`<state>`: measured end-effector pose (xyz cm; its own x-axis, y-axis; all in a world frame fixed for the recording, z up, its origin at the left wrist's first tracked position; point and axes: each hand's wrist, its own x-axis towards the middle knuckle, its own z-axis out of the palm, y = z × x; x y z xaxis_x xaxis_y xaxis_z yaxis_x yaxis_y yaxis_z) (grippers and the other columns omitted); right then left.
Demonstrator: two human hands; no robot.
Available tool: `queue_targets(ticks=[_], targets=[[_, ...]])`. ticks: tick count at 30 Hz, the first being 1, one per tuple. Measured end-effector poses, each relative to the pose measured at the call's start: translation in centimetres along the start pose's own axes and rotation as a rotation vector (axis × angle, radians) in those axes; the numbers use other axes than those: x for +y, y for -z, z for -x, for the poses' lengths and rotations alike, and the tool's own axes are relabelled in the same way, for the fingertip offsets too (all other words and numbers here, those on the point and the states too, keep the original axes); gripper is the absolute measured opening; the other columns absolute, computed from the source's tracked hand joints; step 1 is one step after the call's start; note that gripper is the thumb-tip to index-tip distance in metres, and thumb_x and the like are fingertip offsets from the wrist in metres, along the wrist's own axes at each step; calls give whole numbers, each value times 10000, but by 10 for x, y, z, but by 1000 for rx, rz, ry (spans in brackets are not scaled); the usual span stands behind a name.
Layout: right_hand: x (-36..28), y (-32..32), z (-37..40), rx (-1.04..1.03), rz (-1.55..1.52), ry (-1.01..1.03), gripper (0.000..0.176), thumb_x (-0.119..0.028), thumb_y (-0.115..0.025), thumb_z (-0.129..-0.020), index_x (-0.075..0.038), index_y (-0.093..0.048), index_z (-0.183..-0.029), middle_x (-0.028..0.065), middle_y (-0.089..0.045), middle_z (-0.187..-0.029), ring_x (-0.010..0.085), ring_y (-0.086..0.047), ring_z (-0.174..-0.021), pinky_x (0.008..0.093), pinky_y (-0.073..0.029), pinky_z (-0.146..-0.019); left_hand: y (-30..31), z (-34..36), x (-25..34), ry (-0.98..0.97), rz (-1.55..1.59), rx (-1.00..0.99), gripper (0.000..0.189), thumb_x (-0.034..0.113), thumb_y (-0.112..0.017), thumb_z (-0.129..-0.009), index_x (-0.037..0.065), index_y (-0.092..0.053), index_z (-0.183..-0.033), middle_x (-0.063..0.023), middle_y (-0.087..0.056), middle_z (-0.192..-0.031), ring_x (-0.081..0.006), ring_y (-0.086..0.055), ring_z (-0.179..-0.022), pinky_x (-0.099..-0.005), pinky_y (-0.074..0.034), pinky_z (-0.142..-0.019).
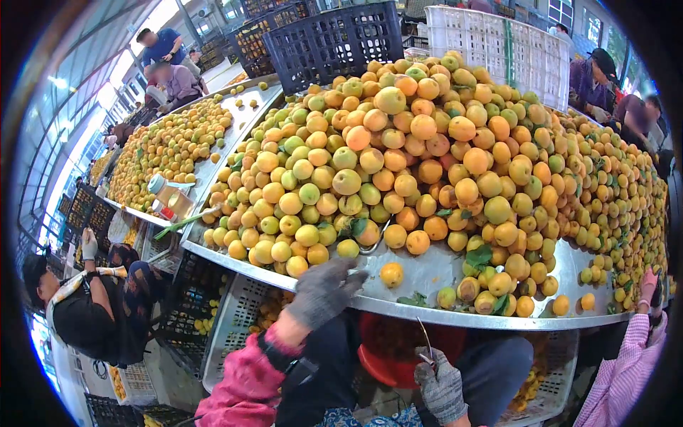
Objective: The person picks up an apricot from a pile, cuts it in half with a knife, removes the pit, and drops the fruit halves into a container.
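My left hand (324,292), in a grey knit glove, reaches over the metal table's front edge with its fingers apart and nothing visible in them. Just right of its fingertips lies a single yellow-orange apricot (391,275). Lower down, over my lap, my right hand (441,388) is gloved too and closed around a thin curved metal tool (425,331), its tip pointing up toward the table edge. A large heap of apricots (390,160), orange to greenish, covers the metal table (341,288) in front of me.
Below the table edge is a red basin (380,356), partly hidden by my legs. A white crate (235,320) stands to its left. Black (334,43) and white (491,50) crates rise behind the heap. A person (92,306) sits left; a co-worker's pink-gloved hand (649,285) is at far right.
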<state>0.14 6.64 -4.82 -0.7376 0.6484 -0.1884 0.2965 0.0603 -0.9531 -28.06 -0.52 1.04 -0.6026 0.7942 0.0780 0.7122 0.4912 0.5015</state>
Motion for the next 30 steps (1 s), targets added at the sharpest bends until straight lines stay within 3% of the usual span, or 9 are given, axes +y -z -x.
queue_targets(ticks=[2, 4, 5, 8, 12, 15, 19, 22, 30], targets=[[-25, 4, -2, 1, -4, -29, 295, -245, -491, -976, -20, -547, -1159, 6, -594, -694, 63, -516, -561, 235, -446, -537, -29, -34, 10, 125, -222, -193, 421, 436, -622, -852, 57, -652, -1032, -130, -686, -917, -316, -656, -867, -423, -514, -736], [-26, 6, -2, 98, -101, -27, 339, -241, -615, -907, -80, -584, -1203, 21, -639, -736, 167, -591, -612, 282, -501, -614, -46, -51, 7, -144, -176, -308, 482, 492, -620, -834, 59, -651, -1042, -160, -679, -898, -326, -654, -870, -442, -511, -744], [-23, 7, -3, 101, -105, -38, 339, -241, -615, -907, -80, -584, -1203, 21, -639, -736, 167, -591, -612, 282, -501, -614, -49, -55, 13, -144, -176, -320, 482, 492, -620, -834, 59, -651, -1042, -160, -679, -898, -326, -654, -870, -442, -511, -744], [-18, 10, -4, 30, -145, -156, 341, -320, -503, -980, -22, -552, -1138, 14, -607, -697, 57, -522, -546, 222, -432, -514, -52, -53, 33, 59, -199, -500, 519, 508, -628, -822, 59, -625, -1082, -191, -671, -909, -332, -655, -874, -445, -511, -748], [-22, 9, -6, 68, -183, -129, 388, -384, -524, -965, -30, -555, -1121, 19, -613, -700, 56, -516, -513, 218, -414, -468, -56, -34, 39, 119, -148, -398, 531, 477, -691, -788, 46, -582, -1079, -194, -660, -982, -330, -653, -906, -431, -506, -783], [-26, 6, -5, 80, -293, -120, 389, -390, -528, -962, -36, -557, -1121, 19, -614, -700, 57, -513, -506, 219, -410, -452, -62, -9, 40, 47, 632, -183, 455, 300, -729, -818, 19, -558, -1133, -122, -654, -932, -199, -634, -847, -337, -505, -780], [-43, 6, 0, 83, -297, -101, 293, -263, -486, -987, -37, -553, -1161, 9, -601, -707, 77, -541, -577, 239, -446, -534, -56, 34, 69, 147, 1120, -126, 426, 238, -668, -887, 12, -536, -1222, -70, -630, -1059, -132, -579, -979, -299, -484, -873], [-50, 3, -1, 160, -183, 26, 405, -414, -503, -967, -31, -584, -1072, 23, -605, -658, 86, -544, -523, 252, -429, -481, -46, 59, 94, 219, 1238, -154, 459, 252, -671, -888, 4, -521, -1244, -71, -618, -1091, -130, -570, -1008, -286, -473, -898], [-54, 4, 11, 196, -67, 80, 438, -441, -497, -960, -17, -591, -1022, 51, -631, -663, 142, -613, -586, 289, -463, -526, -52, 91, 111, 259, 1380, -69, 595, 389, -660, -877, -10, -477, -1279, -79, -605, -1108, -151, -575, -1016, -295, -473, -895]])
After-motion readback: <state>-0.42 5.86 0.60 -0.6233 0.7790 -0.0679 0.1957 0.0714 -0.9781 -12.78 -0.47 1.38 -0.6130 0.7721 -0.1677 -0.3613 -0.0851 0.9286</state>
